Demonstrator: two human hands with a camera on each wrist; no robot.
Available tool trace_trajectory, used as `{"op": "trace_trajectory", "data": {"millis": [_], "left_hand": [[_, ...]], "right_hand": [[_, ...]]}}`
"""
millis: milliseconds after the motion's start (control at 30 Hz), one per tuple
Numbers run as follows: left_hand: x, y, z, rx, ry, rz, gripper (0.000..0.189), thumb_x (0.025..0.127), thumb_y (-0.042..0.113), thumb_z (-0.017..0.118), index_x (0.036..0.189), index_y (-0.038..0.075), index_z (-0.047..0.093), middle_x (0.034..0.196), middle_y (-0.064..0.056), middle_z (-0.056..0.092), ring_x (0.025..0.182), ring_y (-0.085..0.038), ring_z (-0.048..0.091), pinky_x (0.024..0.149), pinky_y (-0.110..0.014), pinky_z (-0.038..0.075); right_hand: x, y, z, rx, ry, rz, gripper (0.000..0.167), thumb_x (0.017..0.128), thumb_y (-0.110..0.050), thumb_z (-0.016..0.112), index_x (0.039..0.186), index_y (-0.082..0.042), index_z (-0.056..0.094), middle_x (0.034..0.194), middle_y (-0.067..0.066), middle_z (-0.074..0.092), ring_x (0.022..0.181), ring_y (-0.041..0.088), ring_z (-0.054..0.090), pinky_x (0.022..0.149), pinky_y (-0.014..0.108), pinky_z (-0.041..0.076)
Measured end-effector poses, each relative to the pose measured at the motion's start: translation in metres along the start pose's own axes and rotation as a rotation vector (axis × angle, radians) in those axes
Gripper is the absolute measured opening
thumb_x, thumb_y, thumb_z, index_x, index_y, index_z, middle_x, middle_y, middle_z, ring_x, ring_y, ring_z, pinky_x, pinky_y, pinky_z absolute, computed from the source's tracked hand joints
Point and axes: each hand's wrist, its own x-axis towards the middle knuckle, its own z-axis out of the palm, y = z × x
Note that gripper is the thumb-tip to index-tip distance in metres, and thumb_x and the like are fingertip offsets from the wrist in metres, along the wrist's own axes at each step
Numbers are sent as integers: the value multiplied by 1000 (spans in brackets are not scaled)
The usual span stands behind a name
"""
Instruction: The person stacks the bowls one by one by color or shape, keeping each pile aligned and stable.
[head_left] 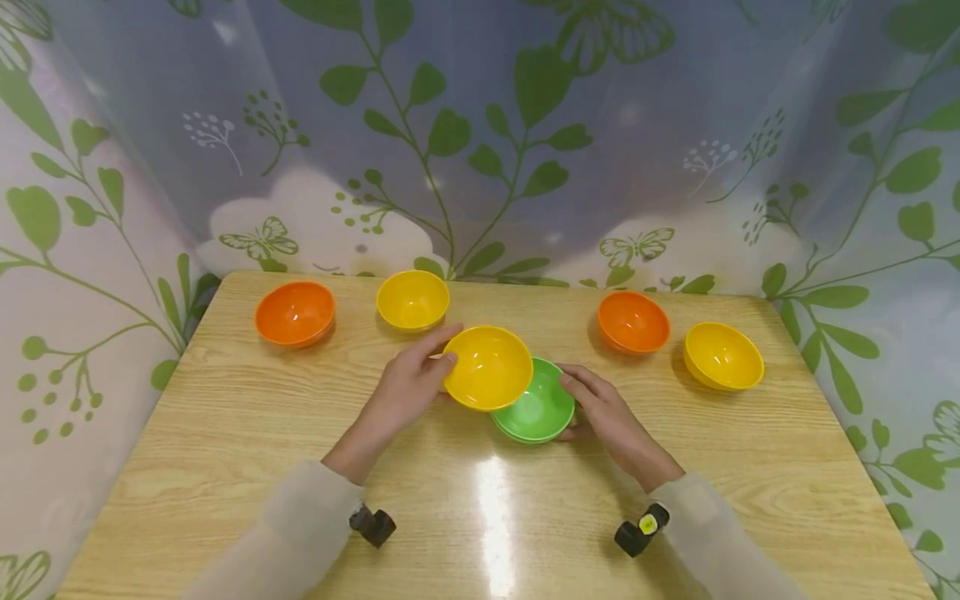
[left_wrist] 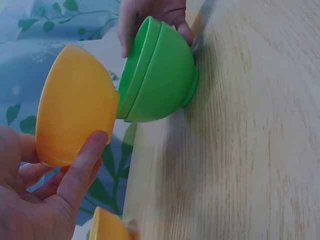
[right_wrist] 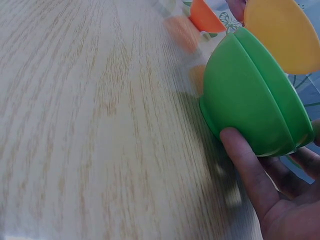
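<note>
My left hand [head_left: 411, 385] grips a yellow bowl [head_left: 487, 367] by its rim and holds it tilted, just above the left edge of a green bowl stack [head_left: 536, 410]. In the left wrist view the thumb [left_wrist: 82, 170] lies on the yellow bowl [left_wrist: 75, 107], which touches the green stack [left_wrist: 160, 75]. Two green bowls are nested there and stand on the wooden table [head_left: 225, 425]. My right hand [head_left: 603, 408] holds the green stack at its right side, with the thumb [right_wrist: 245, 165] on the outer wall of the green stack [right_wrist: 250, 100].
At the back of the table stand an orange bowl [head_left: 295, 313], a yellow bowl [head_left: 412, 299], another orange bowl [head_left: 633, 321] and a yellow bowl [head_left: 722, 356]. A leaf-patterned curtain [head_left: 480, 133] hangs behind and at both sides.
</note>
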Motion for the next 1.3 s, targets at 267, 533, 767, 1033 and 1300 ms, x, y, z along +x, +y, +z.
{"op": "trace_trajectory", "data": {"millis": [267, 533, 767, 1033, 1300], "left_hand": [[1, 0, 10, 1, -20, 16, 51, 115, 17, 55, 165, 18, 49, 167, -17, 50, 126, -36, 71, 90, -53, 68], [3, 4, 23, 41, -25, 13, 49, 115, 18, 56, 164, 20, 51, 163, -13, 55, 125, -32, 70, 90, -51, 68], [3, 5, 30, 52, -37, 32, 49, 114, 17, 58, 163, 18, 53, 160, -14, 58, 127, -33, 70, 87, -49, 69], [2, 7, 34, 66, -43, 30, 48, 113, 15, 58, 161, 17, 55, 157, -14, 60, 127, -33, 70, 85, -49, 69], [3, 6, 39, 72, -55, 11, 46, 113, 15, 58, 159, 21, 58, 154, -11, 63, 129, -32, 66, 85, -47, 69]], "right_hand": [[-1, 0, -1, 1, -8, -2, 54, 118, -38, 45, 162, -7, 48, 166, 17, 46, 131, 29, 61, 85, 39, 69], [-1, 0, -1, -6, -11, 1, 53, 118, -40, 44, 161, -9, 49, 165, 16, 47, 132, 29, 61, 86, 38, 69], [-2, 0, -1, -7, -5, 0, 52, 118, -39, 44, 160, -8, 50, 164, 17, 49, 133, 28, 60, 87, 37, 69], [-2, 2, -1, -8, -12, -8, 54, 118, -42, 43, 160, -9, 50, 164, 16, 49, 134, 26, 58, 88, 36, 68], [-3, 4, -1, 25, -29, 1, 52, 119, -39, 40, 163, -10, 46, 168, 16, 44, 132, 27, 60, 91, 39, 68]]}}
